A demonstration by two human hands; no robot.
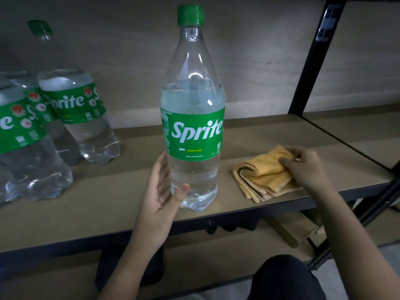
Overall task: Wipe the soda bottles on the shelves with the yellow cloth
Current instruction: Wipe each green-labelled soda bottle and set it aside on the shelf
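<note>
A clear Sprite bottle [192,135] with a green cap and green label stands upright near the front edge of the shelf board [129,187]. My left hand [161,191] holds its lower part, thumb across the front and fingers round the back left. To the right of the bottle a folded yellow cloth [264,176] lies on the board. My right hand [303,167] rests on the cloth's right side, with thumb and fingertips pinching its top fold.
Three more Sprite bottles [80,118] stand grouped at the left of the shelf. A black upright post [313,61] rises at the back right, with another shelf board [357,135] beyond it. A cardboard box [292,230] sits below the shelf.
</note>
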